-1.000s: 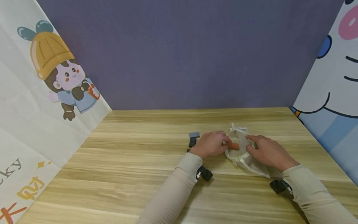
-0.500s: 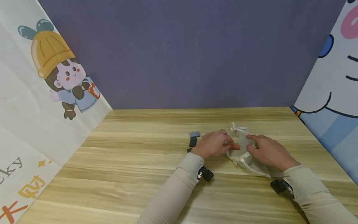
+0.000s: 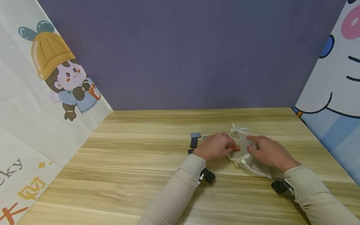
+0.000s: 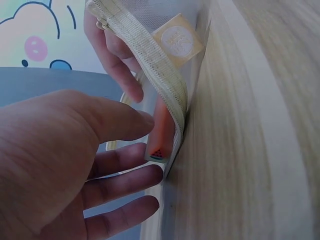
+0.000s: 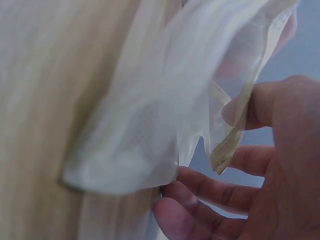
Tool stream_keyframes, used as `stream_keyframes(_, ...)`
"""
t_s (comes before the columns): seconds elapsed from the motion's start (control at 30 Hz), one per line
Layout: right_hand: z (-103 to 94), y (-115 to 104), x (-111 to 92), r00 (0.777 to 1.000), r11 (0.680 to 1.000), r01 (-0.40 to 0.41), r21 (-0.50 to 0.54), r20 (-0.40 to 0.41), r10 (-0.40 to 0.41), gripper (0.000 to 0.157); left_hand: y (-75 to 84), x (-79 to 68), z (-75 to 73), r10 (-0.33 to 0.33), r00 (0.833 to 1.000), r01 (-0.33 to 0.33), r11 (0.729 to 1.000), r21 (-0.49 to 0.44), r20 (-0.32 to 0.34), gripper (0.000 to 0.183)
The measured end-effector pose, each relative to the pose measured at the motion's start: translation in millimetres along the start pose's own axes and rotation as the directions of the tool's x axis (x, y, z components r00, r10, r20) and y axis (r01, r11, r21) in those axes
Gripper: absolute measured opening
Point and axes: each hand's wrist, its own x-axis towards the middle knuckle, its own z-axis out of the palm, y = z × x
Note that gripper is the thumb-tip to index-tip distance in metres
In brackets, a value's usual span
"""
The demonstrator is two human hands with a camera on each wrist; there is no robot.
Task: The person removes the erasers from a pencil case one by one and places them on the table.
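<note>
A white mesh bag with a cream woven rim lies on the wooden table, its mouth facing left. My right hand pinches the rim between thumb and fingers, as the right wrist view shows. My left hand reaches to the mouth. In the left wrist view its thumb tip touches an orange-red bar with a watermelon-like print on its end, and the other fingers are loosely extended beside it. Inside the bag sits a tan square piece with a round pale mark.
Left of my left hand lie several small flat pieces: a grey one, a dark one and another dark one. One more grey piece peeks out behind the hand. A purple-grey panel borders the table's far edge.
My left hand has shifted slightly toward the right and down at the bag's mouth, uncovering a grey piece behind it. The right hand and bag have stayed nearly still.
</note>
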Motion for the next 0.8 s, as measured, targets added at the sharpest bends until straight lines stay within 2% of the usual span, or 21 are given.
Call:
stream_keyframes(0.37, 0.3, -1.5, 0.6, 1.000, 1.000, -0.005, 0.008, 0.011, 0.005, 0.052, 2.3, -0.2, -1.6, -0.021, 0.999, 0.020, 0.999, 0.047, 0.028, 0.036)
stream_keyframes(0.8, 1.0, 0.1, 0.5, 1.000, 1.000, -0.005, 0.010, 0.014, 0.005, 0.053, 5.8, 0.4, -1.0, -0.044, 0.998, 0.041, 0.997, 0.068, 0.039, 0.039)
